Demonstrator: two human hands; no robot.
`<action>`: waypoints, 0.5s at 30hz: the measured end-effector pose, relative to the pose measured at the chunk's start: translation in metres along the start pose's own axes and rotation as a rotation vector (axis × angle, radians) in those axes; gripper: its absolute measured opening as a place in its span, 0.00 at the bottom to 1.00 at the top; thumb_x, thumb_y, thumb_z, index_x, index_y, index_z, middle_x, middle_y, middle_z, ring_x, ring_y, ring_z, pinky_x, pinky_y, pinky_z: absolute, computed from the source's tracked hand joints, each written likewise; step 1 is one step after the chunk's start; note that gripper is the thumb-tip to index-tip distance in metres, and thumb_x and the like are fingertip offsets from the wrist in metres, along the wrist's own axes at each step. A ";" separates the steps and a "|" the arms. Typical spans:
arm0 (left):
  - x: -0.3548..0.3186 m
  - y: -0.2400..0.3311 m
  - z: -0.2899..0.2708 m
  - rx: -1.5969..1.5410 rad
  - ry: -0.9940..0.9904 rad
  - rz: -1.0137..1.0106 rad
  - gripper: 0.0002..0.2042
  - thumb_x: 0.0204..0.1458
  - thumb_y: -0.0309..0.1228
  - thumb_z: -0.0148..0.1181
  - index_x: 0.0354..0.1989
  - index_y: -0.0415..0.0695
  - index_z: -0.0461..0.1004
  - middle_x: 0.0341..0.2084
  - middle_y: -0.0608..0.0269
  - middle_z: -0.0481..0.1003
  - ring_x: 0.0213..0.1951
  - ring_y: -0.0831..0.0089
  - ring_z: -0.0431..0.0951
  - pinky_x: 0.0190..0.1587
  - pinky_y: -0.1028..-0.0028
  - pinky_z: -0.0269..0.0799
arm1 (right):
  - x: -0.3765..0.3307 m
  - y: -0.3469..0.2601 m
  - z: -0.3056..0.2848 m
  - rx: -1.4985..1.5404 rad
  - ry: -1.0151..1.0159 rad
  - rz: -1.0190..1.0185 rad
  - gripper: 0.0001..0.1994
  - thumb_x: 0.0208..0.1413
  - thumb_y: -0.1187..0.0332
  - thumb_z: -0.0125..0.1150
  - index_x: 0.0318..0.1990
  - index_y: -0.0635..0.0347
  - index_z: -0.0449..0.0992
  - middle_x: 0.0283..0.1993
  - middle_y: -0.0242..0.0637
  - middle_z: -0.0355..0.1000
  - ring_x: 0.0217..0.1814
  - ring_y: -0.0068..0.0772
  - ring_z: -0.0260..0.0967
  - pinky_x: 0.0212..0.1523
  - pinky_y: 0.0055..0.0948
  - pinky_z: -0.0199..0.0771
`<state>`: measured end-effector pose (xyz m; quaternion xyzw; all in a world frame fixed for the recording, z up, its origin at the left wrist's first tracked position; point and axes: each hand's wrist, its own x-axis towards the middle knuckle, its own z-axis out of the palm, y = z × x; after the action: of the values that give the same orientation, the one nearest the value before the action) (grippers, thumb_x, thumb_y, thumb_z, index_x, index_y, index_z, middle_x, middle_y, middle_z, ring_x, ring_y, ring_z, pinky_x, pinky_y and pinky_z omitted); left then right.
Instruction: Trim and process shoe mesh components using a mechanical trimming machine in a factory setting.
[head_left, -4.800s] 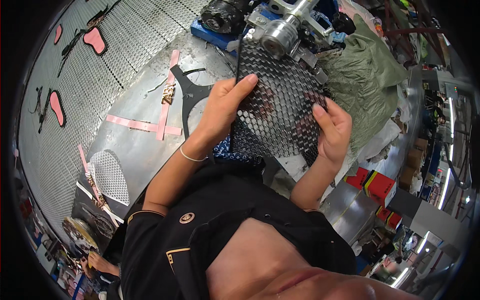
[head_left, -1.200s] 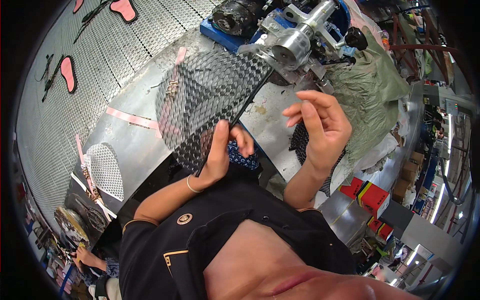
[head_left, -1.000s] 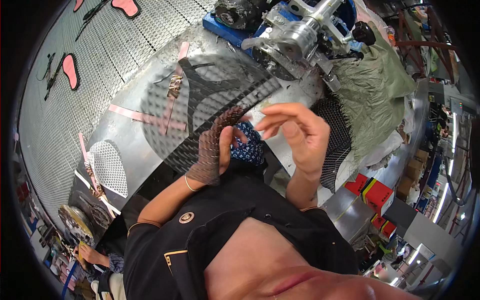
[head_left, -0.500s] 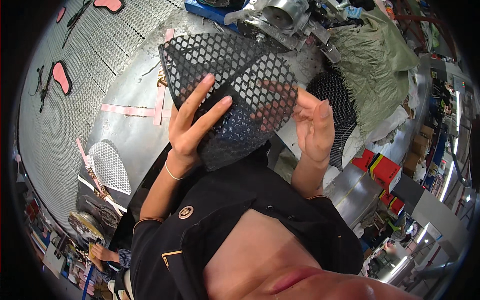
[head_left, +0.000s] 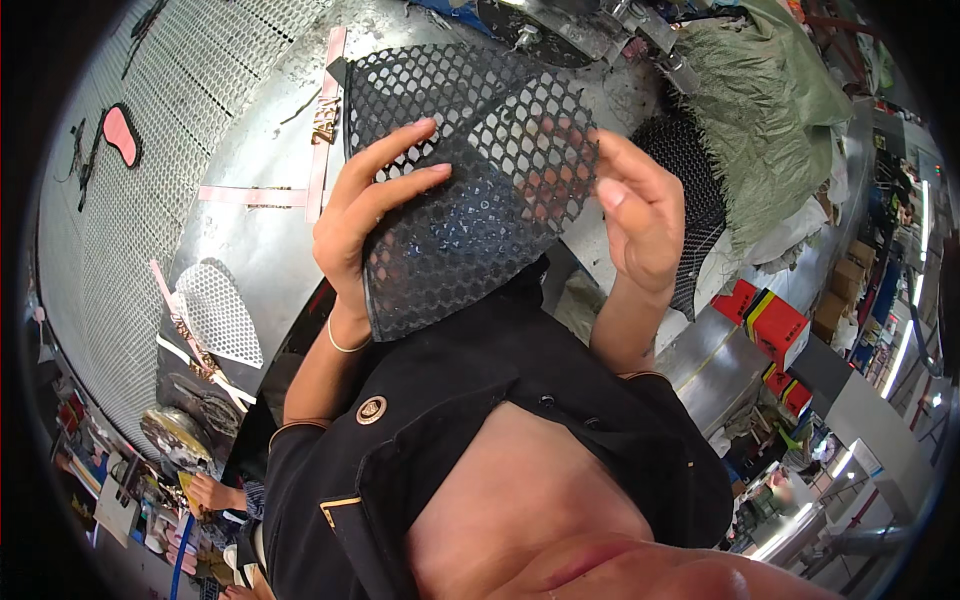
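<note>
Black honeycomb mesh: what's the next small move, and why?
Perhaps have the right hand pinch the right edge of the black honeycomb mesh: its fingers show through from behind, its thumb seems just beside that edge. The left hand lays two fingers across the front.

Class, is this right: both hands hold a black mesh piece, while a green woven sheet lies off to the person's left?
No: the head view shows the green woven sheet off to the person's right. The left hand and right hand do hold the black mesh piece.
</note>
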<state>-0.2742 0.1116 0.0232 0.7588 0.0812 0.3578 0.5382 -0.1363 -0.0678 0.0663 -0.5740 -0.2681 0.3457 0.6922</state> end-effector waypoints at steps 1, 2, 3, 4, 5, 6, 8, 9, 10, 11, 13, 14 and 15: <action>0.002 0.000 -0.001 -0.022 0.006 0.023 0.14 0.40 0.27 0.64 0.37 0.34 0.79 0.45 0.46 0.76 0.46 0.60 0.77 0.47 0.70 0.71 | 0.000 -0.003 0.002 -0.096 0.037 0.005 0.25 0.55 0.69 0.50 0.58 0.80 0.62 0.46 0.52 0.73 0.47 0.38 0.73 0.53 0.33 0.68; 0.004 -0.001 -0.001 -0.044 0.012 0.046 0.13 0.40 0.27 0.64 0.36 0.34 0.79 0.44 0.46 0.77 0.45 0.60 0.78 0.46 0.70 0.71 | 0.000 -0.005 0.004 -0.192 0.075 0.010 0.30 0.50 0.71 0.55 0.60 0.79 0.60 0.49 0.53 0.72 0.53 0.44 0.72 0.58 0.38 0.65; 0.003 -0.001 -0.003 -0.043 0.012 0.049 0.13 0.40 0.27 0.64 0.36 0.34 0.79 0.44 0.46 0.77 0.45 0.60 0.78 0.46 0.70 0.71 | 0.003 -0.007 0.004 -0.191 0.075 0.006 0.30 0.50 0.71 0.55 0.60 0.79 0.60 0.49 0.53 0.72 0.53 0.44 0.72 0.58 0.38 0.65; 0.002 -0.003 -0.007 -0.094 -0.072 -0.011 0.13 0.39 0.26 0.63 0.35 0.34 0.79 0.41 0.48 0.77 0.43 0.61 0.78 0.46 0.70 0.72 | 0.008 -0.008 0.003 -0.494 0.099 -0.163 0.32 0.45 0.74 0.58 0.61 0.74 0.60 0.49 0.51 0.72 0.55 0.44 0.70 0.60 0.38 0.63; 0.002 -0.004 -0.008 -0.145 -0.156 -0.071 0.12 0.39 0.25 0.63 0.35 0.33 0.78 0.39 0.49 0.78 0.42 0.62 0.79 0.45 0.71 0.72 | 0.010 -0.008 0.002 -0.797 0.124 -0.335 0.36 0.40 0.77 0.61 0.63 0.70 0.60 0.50 0.50 0.73 0.58 0.43 0.68 0.61 0.38 0.60; 0.003 -0.004 -0.007 -0.160 -0.217 -0.105 0.12 0.40 0.25 0.64 0.35 0.33 0.78 0.35 0.53 0.79 0.39 0.63 0.79 0.44 0.72 0.72 | 0.011 -0.008 0.004 -0.848 0.159 -0.374 0.36 0.34 0.79 0.64 0.59 0.66 0.66 0.51 0.47 0.73 0.61 0.43 0.64 0.62 0.39 0.59; 0.004 -0.004 -0.004 -0.232 -0.306 -0.176 0.12 0.41 0.26 0.64 0.36 0.33 0.77 0.35 0.54 0.79 0.39 0.65 0.79 0.44 0.72 0.72 | 0.002 -0.009 -0.009 -0.777 0.032 -0.306 0.30 0.35 0.80 0.65 0.54 0.64 0.71 0.47 0.42 0.75 0.54 0.41 0.68 0.59 0.36 0.62; 0.005 -0.004 -0.001 -0.309 -0.400 -0.251 0.13 0.42 0.27 0.65 0.36 0.34 0.77 0.35 0.55 0.79 0.39 0.66 0.79 0.44 0.73 0.72 | -0.002 -0.007 -0.016 -0.706 -0.090 -0.230 0.25 0.37 0.81 0.66 0.50 0.62 0.76 0.43 0.37 0.77 0.47 0.40 0.72 0.56 0.32 0.66; 0.005 -0.003 0.006 -0.371 -0.398 -0.318 0.13 0.51 0.33 0.61 0.37 0.34 0.76 0.34 0.54 0.79 0.36 0.70 0.80 0.40 0.75 0.73 | -0.004 -0.003 -0.021 -0.681 -0.095 -0.253 0.14 0.41 0.81 0.67 0.40 0.64 0.80 0.36 0.34 0.78 0.39 0.29 0.73 0.48 0.26 0.69; 0.010 -0.001 0.007 -0.371 -0.397 -0.309 0.13 0.51 0.33 0.61 0.37 0.34 0.76 0.34 0.54 0.79 0.36 0.70 0.80 0.40 0.75 0.73 | -0.009 -0.001 -0.023 -0.684 -0.095 -0.261 0.14 0.41 0.81 0.67 0.40 0.64 0.80 0.36 0.34 0.78 0.39 0.29 0.73 0.48 0.26 0.69; 0.022 0.007 0.008 -0.709 -0.487 -0.726 0.18 0.59 0.40 0.53 0.36 0.31 0.75 0.30 0.54 0.78 0.30 0.74 0.80 0.34 0.76 0.74 | -0.024 -0.002 -0.023 -0.406 0.247 0.033 0.09 0.46 0.81 0.66 0.37 0.67 0.79 0.30 0.31 0.77 0.32 0.18 0.70 0.38 0.19 0.69; 0.025 0.006 0.013 -0.657 -0.496 -0.740 0.25 0.63 0.45 0.46 0.34 0.30 0.75 0.26 0.55 0.78 0.24 0.73 0.80 0.27 0.78 0.73 | -0.028 -0.003 -0.025 -0.409 0.246 0.026 0.09 0.46 0.81 0.66 0.37 0.67 0.79 0.30 0.31 0.77 0.32 0.18 0.70 0.38 0.19 0.69; 0.030 0.009 0.018 -0.658 -0.491 -0.734 0.25 0.63 0.45 0.46 0.34 0.30 0.75 0.26 0.55 0.78 0.24 0.73 0.80 0.27 0.78 0.73 | -0.031 -0.005 -0.027 -0.344 0.295 0.018 0.07 0.47 0.81 0.66 0.36 0.68 0.79 0.30 0.31 0.76 0.32 0.15 0.69 0.35 0.16 0.67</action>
<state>-0.2432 0.1101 0.0415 0.5335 0.0961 -0.0344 0.8396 -0.1339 -0.1090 0.0671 -0.7303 -0.2138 0.2135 0.6126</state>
